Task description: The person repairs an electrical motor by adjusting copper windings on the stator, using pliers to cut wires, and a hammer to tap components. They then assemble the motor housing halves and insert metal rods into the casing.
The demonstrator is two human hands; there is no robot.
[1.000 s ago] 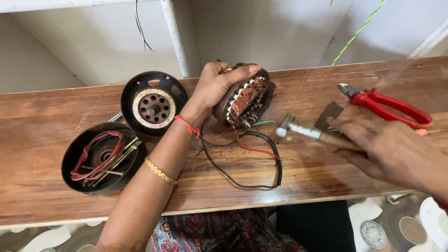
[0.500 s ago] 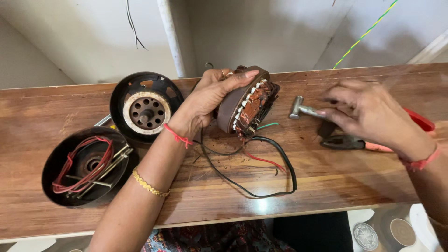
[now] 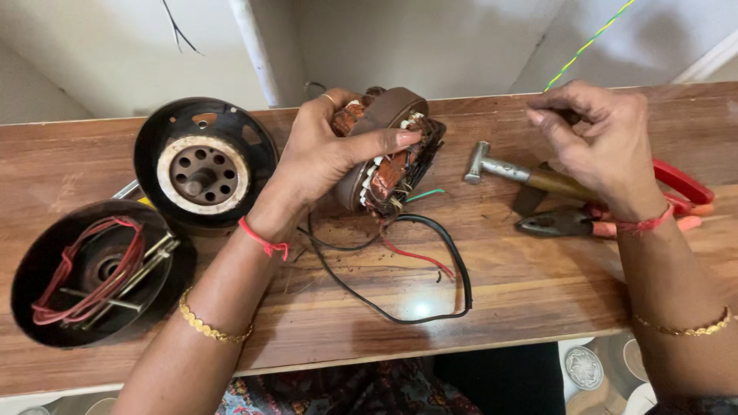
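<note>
A: Head view, over a wooden bench: the left hand grips a motor stator, tilted on edge at the bench's middle, thumb laid across its brown casing, fingers wrapped over the top.

B: And the wiring?

A: Copper windings show on the stator's right face; the hand hides the left face. Black, red and green leads trail from under the stator, looping toward the near edge.

B: The right hand?

A: The right hand hovers right of the stator, fingers curled and pinched together. Whether they hold anything is too small to tell. Beneath it lie a small hammer and red-handled pliers; the wrist covers part of both.

B: Left of the stator?

A: A black round housing with a pale hub sits just beside the left wrist. Farther left, a black cover holds red wire and metal rods, its contents a tangle.
</note>
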